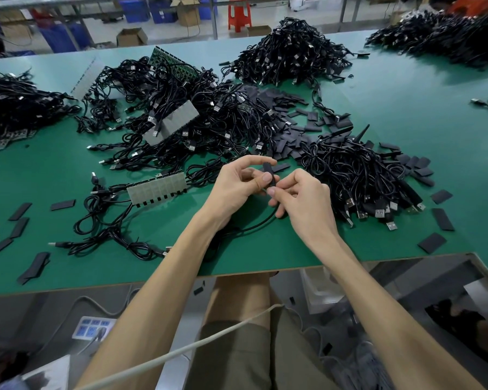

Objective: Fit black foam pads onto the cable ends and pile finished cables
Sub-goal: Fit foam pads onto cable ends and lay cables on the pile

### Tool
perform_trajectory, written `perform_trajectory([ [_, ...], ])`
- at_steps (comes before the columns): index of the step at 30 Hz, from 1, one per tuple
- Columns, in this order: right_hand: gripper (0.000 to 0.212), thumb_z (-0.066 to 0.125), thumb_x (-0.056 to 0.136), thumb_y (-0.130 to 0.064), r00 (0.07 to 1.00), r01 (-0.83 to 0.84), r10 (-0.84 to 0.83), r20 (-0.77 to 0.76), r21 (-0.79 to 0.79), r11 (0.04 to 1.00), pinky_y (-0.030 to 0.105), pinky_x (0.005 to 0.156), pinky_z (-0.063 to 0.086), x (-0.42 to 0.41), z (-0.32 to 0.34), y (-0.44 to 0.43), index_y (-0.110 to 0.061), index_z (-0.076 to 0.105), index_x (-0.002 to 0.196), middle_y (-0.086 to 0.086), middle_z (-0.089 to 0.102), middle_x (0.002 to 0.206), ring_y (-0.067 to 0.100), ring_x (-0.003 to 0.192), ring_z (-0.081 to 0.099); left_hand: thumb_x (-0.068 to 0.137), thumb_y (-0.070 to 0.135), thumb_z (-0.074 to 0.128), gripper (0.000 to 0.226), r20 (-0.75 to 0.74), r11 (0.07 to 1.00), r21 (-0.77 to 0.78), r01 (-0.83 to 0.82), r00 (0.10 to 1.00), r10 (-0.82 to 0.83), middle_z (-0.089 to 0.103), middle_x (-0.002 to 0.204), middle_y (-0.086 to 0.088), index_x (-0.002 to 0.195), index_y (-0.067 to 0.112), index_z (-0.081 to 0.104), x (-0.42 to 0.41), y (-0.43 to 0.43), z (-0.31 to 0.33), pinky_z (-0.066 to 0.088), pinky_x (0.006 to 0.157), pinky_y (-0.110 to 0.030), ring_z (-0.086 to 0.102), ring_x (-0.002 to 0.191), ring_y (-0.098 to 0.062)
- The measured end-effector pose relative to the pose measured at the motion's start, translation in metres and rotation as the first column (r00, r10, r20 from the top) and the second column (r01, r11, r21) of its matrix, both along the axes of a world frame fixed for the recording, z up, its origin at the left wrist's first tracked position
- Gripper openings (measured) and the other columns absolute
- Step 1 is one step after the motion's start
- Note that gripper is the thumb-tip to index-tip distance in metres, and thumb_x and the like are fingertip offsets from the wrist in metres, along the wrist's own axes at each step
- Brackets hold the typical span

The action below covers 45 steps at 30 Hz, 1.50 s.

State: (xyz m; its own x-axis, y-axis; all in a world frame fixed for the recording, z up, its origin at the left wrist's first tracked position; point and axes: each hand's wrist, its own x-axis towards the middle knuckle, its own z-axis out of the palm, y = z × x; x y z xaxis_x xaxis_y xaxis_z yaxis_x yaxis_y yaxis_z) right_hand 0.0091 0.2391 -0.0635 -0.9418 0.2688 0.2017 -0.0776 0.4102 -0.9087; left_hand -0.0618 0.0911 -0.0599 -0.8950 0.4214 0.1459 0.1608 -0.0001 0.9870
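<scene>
Both grips closed on the work: left hand (237,182) and right hand (303,199) pinch a black foam pad (267,175) on the cable (255,225) end, just above the green surface (406,94). Cable pile (358,175) beside right hand. Beyond the surface: blue crates (135,9), open cardboard box (131,37), contents indiscernible.

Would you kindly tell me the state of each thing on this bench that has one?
Left hand, pinching the foam pad.
Right hand, pinching its lower end.
Foam pad, held above the table.
Cable, trailing from the hands onto the table.
Right-hand cable pile, heaped.
Loose pads, scattered flat.
</scene>
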Motion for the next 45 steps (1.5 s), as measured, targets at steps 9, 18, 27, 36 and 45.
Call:
perform_trajectory([
  [9,0.017,0.074,0.092,-0.030,0.999,-0.047,0.047,-0.017,0.006,0.999,0.017,0.055,0.049,-0.002,-0.003,-0.002,-0.022,0.060,0.094,-0.007,0.073,0.070,0.010,0.052,0.065,0.098,0.013,0.066,0.018,0.085,0.993,0.035,-0.109,0.991,0.106,0.077,0.098,-0.016,0.114,0.010,0.072,-0.001,0.001,0.000,0.057,0.078,-0.039,0.072,0.087,-0.022],
  [18,0.020,0.061,0.101,-0.033,0.988,-0.153,0.152,0.015,0.134,0.979,0.030,0.061,0.049,-0.002,-0.004,-0.002,-0.020,0.063,0.085,-0.010,0.071,0.061,0.003,0.049,0.057,0.099,0.018,0.066,0.023,0.090,0.970,0.150,-0.193,0.979,0.181,0.078,0.103,-0.008,0.121,0.010,0.069,-0.001,-0.001,0.006,0.055,0.068,-0.025,0.075,0.094,-0.022],
  [27,0.021,0.053,0.107,-0.028,0.979,0.037,-0.058,-0.195,-0.106,0.994,0.027,0.054,0.049,-0.002,-0.001,0.001,-0.014,0.058,0.092,-0.003,0.072,0.068,0.012,0.047,0.058,0.103,0.024,0.058,0.023,-0.093,0.953,-0.302,0.013,0.995,-0.043,0.076,0.097,-0.005,0.113,0.009,0.073,0.015,-0.006,0.031,0.054,0.074,-0.029,0.066,0.082,-0.011],
  [36,0.022,0.047,0.109,-0.030,0.963,0.084,-0.171,-0.208,-0.372,0.924,0.025,0.052,0.043,-0.003,-0.002,0.007,-0.015,0.060,0.101,0.005,0.074,0.074,0.015,0.055,0.062,0.090,0.020,0.077,0.013,-0.152,0.746,-0.661,0.079,0.960,-0.237,0.075,0.090,-0.002,0.099,0.012,0.076,0.028,-0.026,0.040,0.056,0.077,-0.034,0.067,0.080,-0.019],
  [45,0.020,0.054,0.104,-0.008,0.995,0.023,-0.052,-0.081,-0.332,0.943,0.028,0.071,0.055,-0.011,-0.008,0.008,-0.020,0.070,0.105,0.001,0.077,0.093,0.015,0.084,0.072,0.094,0.007,0.068,0.009,0.160,0.971,0.052,0.234,0.958,-0.239,0.059,0.081,-0.007,0.100,0.001,0.067,0.021,0.004,0.062,0.053,0.064,-0.023,0.057,0.067,-0.014],
])
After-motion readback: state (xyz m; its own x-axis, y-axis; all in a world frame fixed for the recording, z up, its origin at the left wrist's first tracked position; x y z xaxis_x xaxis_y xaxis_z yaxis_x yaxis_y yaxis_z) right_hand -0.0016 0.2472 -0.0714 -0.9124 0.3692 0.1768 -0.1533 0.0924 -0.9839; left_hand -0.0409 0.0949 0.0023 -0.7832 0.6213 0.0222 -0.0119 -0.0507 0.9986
